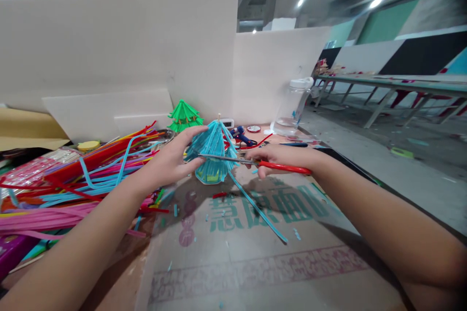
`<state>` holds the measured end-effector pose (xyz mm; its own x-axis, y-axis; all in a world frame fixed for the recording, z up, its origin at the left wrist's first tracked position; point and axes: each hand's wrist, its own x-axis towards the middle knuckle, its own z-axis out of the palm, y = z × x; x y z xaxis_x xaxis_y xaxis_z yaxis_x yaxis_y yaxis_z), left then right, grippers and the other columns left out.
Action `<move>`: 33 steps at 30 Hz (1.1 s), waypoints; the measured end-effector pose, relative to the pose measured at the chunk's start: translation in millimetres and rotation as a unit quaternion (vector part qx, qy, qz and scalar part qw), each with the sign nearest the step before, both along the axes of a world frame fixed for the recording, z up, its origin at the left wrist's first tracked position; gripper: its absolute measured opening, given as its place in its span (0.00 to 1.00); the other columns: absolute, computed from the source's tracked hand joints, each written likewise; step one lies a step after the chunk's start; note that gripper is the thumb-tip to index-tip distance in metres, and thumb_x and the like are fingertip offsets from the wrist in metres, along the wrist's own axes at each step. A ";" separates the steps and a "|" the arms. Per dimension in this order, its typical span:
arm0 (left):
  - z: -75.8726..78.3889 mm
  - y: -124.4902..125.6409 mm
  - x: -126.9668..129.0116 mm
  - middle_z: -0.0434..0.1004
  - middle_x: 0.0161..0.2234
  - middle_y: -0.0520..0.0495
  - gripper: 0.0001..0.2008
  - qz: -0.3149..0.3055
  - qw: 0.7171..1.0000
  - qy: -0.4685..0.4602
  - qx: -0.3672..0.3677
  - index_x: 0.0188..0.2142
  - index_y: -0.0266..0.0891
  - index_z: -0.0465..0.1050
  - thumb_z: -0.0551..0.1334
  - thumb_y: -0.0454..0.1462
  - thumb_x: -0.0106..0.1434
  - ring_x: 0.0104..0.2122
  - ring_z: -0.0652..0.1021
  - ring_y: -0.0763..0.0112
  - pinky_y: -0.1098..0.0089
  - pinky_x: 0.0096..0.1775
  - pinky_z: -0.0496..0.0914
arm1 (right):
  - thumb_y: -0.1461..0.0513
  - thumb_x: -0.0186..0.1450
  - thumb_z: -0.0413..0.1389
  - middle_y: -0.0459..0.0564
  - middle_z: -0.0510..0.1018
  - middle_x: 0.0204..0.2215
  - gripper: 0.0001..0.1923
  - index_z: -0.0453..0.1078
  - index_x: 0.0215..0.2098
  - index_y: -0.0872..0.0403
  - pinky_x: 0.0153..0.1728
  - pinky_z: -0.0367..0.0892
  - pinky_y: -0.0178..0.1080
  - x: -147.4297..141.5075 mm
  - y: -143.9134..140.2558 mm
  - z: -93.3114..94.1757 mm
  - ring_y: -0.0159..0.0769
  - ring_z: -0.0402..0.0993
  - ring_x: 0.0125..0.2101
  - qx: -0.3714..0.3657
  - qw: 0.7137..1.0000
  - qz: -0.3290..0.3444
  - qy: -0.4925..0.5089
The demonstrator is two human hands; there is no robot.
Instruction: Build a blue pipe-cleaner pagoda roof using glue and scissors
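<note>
Pipe-cleaner cone (213,155), light blue, standing upright on printed cardboard (255,252) near the middle of the table, just in front of a green cone (184,115) of the same build. Left hand (171,160) curled around the left flank, fingertips (199,131) up near the peak, grasping softly rather than squeezing. Right hand (280,159) clenched on the red handles of scissors (248,161), blades lying almost level and reaching leftward across the lower skirt; whether parted or closed, hard to tell. Judged by looks: very light, fuzzy and grippy on the surface, wire-cored and so easily bent or crushed out of shape; best held at the flank or near the tip where strands gather, never pinched at the flared hem. Long axis vertical, tip pointing up with a small stick end showing, wide base down. One loose blue strand (257,209) trailing from the base, running toward the near right across the cardboard. Heap of coloured pipe cleaners (73,180) to the left; glue gun (241,135) and clear plastic jar (292,107) behind, well apart.
</note>
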<state>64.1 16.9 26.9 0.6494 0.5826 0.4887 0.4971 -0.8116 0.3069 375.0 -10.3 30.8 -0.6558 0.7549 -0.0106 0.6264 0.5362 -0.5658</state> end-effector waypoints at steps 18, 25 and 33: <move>5.0 -10.9 6.8 0.55 0.66 0.42 0.30 -0.016 0.999 0.023 0.024 0.65 0.45 0.50 0.57 0.41 0.65 0.63 0.62 0.55 0.55 0.62 0.61 | 0.47 0.66 0.51 0.49 0.69 0.37 0.21 0.65 0.45 0.56 0.34 0.59 0.35 -2.2 5.3 -5.3 0.33 0.62 0.32 0.061 0.991 0.113 -0.031; 3.5 -8.6 6.2 0.55 0.65 0.41 0.30 -0.014 0.999 0.025 0.034 0.65 0.42 0.50 0.57 0.40 0.66 0.62 0.63 0.57 0.57 0.63 0.59 | 0.52 0.65 0.53 0.47 0.70 0.35 0.16 0.67 0.43 0.54 0.34 0.59 0.35 -11.8 -0.6 0.0 0.33 0.63 0.33 0.031 0.996 0.073 -0.034; 0.4 -4.2 3.8 0.55 0.65 0.41 0.32 -0.023 0.999 0.015 0.036 0.65 0.43 0.50 0.59 0.41 0.65 0.63 0.62 0.58 0.58 0.63 0.59 | 0.54 0.63 0.56 0.48 0.74 0.39 0.16 0.69 0.45 0.54 0.35 0.61 0.35 -12.3 -3.8 4.2 0.34 0.67 0.35 0.022 0.998 0.050 -0.032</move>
